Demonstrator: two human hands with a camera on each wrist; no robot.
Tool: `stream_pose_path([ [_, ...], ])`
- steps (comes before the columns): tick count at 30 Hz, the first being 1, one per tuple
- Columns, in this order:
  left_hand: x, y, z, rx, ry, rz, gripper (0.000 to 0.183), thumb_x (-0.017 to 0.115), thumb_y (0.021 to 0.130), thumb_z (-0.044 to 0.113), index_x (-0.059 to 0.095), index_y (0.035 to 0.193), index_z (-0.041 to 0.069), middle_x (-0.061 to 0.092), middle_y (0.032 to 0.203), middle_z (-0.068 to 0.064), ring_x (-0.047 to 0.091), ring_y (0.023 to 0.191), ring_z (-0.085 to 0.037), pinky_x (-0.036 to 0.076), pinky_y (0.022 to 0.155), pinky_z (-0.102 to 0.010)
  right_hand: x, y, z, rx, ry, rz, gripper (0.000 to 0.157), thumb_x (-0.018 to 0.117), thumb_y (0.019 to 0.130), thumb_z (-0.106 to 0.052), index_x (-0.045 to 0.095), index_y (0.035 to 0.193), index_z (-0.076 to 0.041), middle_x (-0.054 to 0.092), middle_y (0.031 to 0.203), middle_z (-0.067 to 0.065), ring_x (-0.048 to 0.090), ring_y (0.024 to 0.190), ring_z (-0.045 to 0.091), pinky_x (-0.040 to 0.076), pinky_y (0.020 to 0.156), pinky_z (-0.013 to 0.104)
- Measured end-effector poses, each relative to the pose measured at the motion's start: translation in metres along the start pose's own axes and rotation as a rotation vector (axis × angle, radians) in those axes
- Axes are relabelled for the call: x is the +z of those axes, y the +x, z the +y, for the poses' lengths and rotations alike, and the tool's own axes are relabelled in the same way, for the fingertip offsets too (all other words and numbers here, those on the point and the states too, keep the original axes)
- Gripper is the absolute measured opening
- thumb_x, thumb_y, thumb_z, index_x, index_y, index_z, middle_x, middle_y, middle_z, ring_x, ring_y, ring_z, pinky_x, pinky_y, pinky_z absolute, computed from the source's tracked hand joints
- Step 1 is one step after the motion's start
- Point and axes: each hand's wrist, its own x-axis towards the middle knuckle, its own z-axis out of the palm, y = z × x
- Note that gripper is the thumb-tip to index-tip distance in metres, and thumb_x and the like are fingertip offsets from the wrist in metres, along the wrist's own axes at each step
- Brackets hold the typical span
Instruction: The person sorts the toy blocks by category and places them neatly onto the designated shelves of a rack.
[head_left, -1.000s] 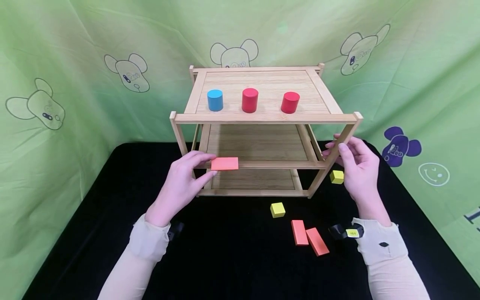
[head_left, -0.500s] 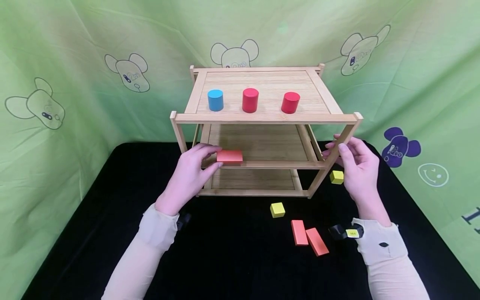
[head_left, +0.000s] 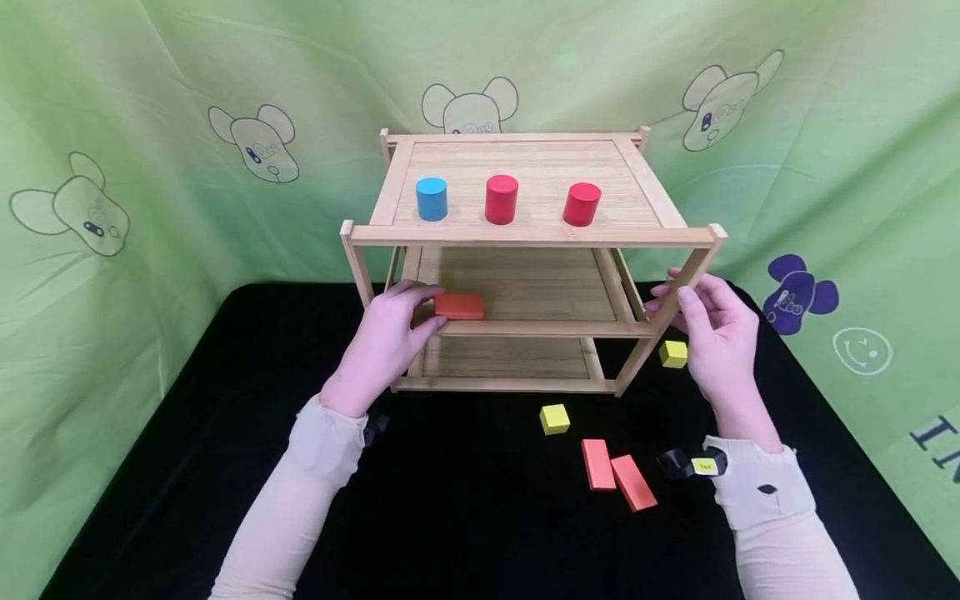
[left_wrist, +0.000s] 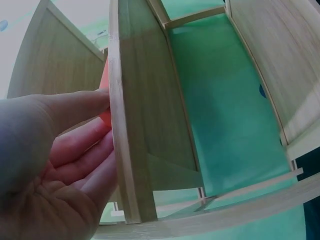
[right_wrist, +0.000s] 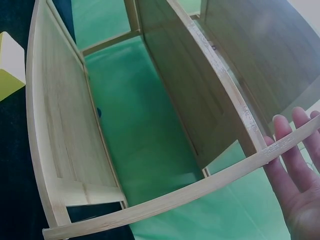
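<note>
My left hand (head_left: pixel 390 337) pinches a flat red block (head_left: pixel 461 307) between thumb and fingers at the left front of the middle shelf of a wooden three-tier rack (head_left: pixel 525 154). The block sits just above and behind the middle front rail (head_left: pixel 540 328); in the left wrist view the rail hides most of it. At the right, my right hand (head_left: pixel 722 337) holds the rack's slanted front post (head_left: pixel 641 358), thumb in front and fingers behind. Those fingers (right_wrist: pixel 295 165) show past the post in the right wrist view.
On the top shelf stand a blue cylinder (head_left: pixel 431 200) and two red cylinders, one in the middle (head_left: pixel 501 200) and one at right (head_left: pixel 582 205). On the black cloth (head_left: pixel 465 500) lie two red blocks (head_left: pixel 597 465) and two yellow cubes (head_left: pixel 554 419). Green curtain (head_left: pixel 322 67) hangs behind.
My left hand has carried the red block forward and slightly right, from in front of the middle rail to just behind it. My right hand has stayed at the post.
</note>
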Motion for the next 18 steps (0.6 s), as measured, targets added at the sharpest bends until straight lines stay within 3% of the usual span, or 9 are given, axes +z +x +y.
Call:
stream_pose_path([
  [10, -0.0033, 0.0027, 0.0035, -0.036, 0.061, -0.094, 0.03, 0.072, 0.097, 0.011, 0.07, 0.125, -0.001, 0.067, 0.114, -0.015, 0.065, 0.101, -0.026, 0.056, 0.086, -0.038, -0.0006, 0.0005, 0.0012, -0.007, 0.025, 0.004, 0.029, 0.051, 0.104, 0.004, 0.053, 0.124, 0.025, 0.071, 0.098, 0.021, 0.073, 0.08, 0.025, 0.061, 0.078, 0.03],
  [18, -0.0036, 0.0039, 0.0042, 0.002, 0.113, -0.122, 0.027, 0.067, 0.099, 0.007, 0.069, 0.125, -0.002, 0.067, 0.116, -0.016, 0.063, 0.106, -0.029, 0.055, 0.091, -0.039, -0.0007, 0.0009, 0.0022, -0.013, 0.025, 0.002, 0.028, 0.051, 0.103, 0.005, 0.053, 0.123, 0.026, 0.071, 0.098, 0.021, 0.073, 0.08, 0.025, 0.061, 0.078, 0.031],
])
